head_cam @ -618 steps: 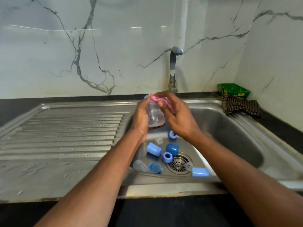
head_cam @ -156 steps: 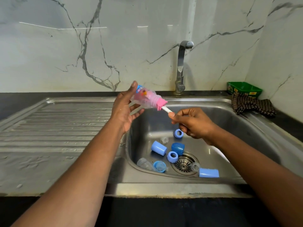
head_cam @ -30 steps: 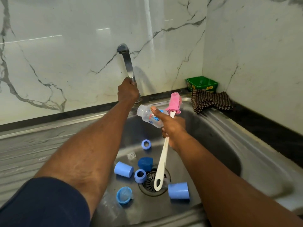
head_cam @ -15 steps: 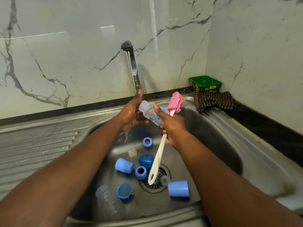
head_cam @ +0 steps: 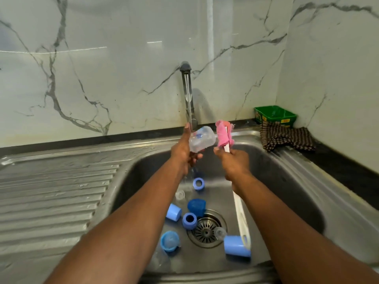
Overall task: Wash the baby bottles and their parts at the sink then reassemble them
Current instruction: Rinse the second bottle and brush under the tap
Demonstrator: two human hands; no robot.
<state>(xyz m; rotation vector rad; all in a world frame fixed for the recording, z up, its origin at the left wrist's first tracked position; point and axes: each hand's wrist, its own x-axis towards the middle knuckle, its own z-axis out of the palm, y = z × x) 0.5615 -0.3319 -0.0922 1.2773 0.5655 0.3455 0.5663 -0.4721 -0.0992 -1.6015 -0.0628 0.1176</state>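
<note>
One clear plastic bottle [head_cam: 202, 138] in left grip [head_cam: 184, 152], one pink sponge brush [head_cam: 223, 136] in right grip [head_cam: 232, 162], three pale-blue cylindrical caps [head_cam: 236, 245] below, two blue threaded rings [head_cam: 198, 183]

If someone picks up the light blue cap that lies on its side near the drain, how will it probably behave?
The light blue cap looks like thin hollow plastic, so it is probably light and stiff. It lies on its round side in the sink, so a push would likely roll it. Water runs from the tap into the basin, so it may be slippery.
</note>
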